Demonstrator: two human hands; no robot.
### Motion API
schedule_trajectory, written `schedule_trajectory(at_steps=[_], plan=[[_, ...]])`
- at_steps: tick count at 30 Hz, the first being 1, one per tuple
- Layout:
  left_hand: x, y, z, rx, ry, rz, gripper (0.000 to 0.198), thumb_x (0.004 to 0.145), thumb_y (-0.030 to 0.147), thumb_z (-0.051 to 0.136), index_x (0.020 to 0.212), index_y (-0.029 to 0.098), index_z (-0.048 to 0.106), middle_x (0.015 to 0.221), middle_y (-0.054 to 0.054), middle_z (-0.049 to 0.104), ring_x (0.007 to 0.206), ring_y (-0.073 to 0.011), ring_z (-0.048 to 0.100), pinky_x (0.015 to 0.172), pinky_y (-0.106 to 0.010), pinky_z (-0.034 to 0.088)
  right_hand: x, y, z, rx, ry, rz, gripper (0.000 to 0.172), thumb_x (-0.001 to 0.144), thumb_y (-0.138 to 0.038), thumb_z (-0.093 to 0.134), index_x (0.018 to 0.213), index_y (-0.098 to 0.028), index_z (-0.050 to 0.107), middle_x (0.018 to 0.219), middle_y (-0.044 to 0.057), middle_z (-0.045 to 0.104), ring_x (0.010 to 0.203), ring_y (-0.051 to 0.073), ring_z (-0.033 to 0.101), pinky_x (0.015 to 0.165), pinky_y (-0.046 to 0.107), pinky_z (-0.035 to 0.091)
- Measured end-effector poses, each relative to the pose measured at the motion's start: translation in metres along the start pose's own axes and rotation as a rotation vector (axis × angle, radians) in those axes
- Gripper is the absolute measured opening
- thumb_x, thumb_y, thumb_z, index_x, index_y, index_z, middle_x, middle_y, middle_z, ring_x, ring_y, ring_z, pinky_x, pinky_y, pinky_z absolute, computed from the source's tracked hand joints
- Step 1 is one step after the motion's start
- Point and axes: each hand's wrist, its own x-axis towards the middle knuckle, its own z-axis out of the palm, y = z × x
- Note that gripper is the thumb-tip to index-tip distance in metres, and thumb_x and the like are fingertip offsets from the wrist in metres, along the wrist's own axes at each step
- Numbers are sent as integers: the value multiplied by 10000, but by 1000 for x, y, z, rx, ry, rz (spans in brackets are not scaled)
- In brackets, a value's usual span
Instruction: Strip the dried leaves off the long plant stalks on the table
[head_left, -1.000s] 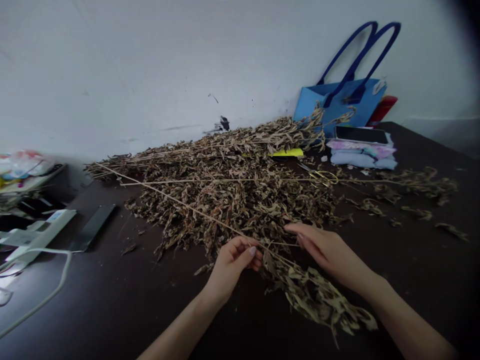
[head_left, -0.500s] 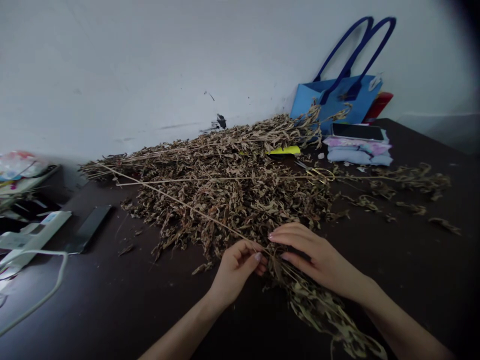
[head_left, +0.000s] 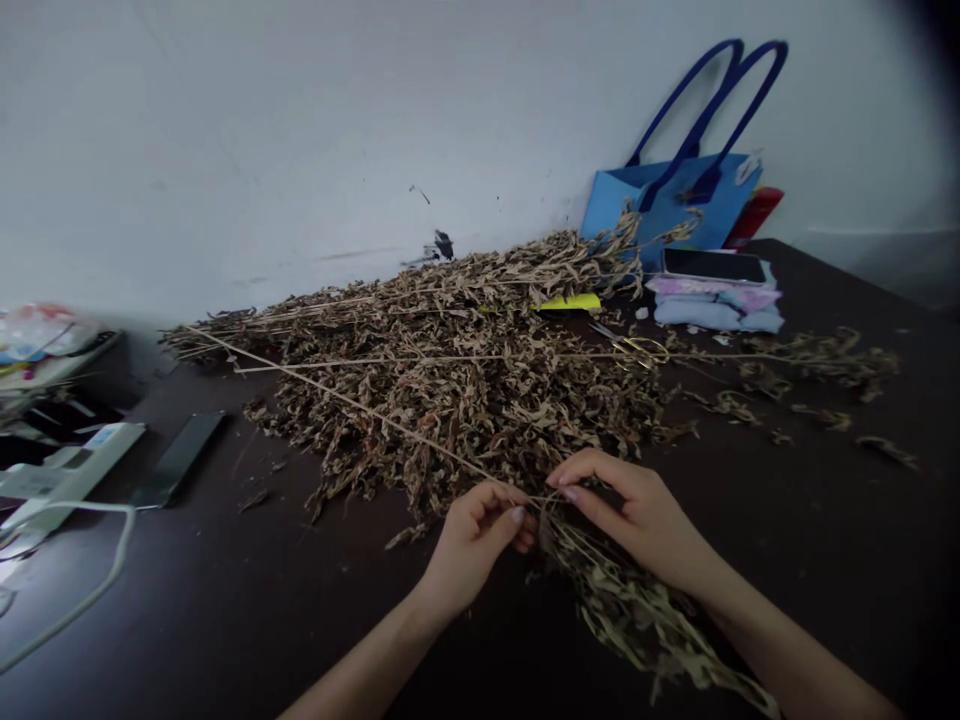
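A long dried plant stem [head_left: 382,417] runs from the far left of the table toward me, its leafy end [head_left: 645,615] trailing to the lower right. My left hand [head_left: 480,530] is closed around this stem, thumb against the fingers. Just right of it, my right hand [head_left: 626,505] pinches at the stem with thumb and forefinger, seemingly on a leaf or small side twig; the exact piece is too small to make out. Beyond both hands spreads a heap of dried, curled brown leaves [head_left: 450,420].
Behind the heap lies a bundle of dried stalks [head_left: 480,275]. Gold-handled scissors [head_left: 637,350], a yellow object [head_left: 570,302], a phone [head_left: 712,265] on folded cloth [head_left: 716,305] and a blue bag [head_left: 675,210] are at right. A dark flat slab [head_left: 180,460] and a power strip [head_left: 75,470] lie left.
My right hand's spread fingers have come together into a pinch beside the stem. My left hand keeps its hold in nearly the same place.
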Motion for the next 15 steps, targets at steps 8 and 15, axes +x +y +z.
schedule_trajectory(at_steps=[8, 15], plan=[[1, 1, 0, 11, 26, -15, 149, 823, 240, 599, 875, 102, 579, 739, -52, 644, 617, -105, 583, 605, -232, 479, 1, 6, -9, 99, 147, 194, 191, 857, -379, 514, 886, -206, 591, 874, 26, 649, 800, 143, 608, 693, 245, 472], [1, 1, -2, 1, 49, -13, 146, 821, 243, 603, 878, 112, 575, 749, -44, 641, 623, -102, 585, 602, -225, 480, 2, 14, -22, 90, 289, 231, 216, 844, -405, 524, 879, -201, 584, 841, 33, 653, 771, 152, 616, 694, 261, 495]])
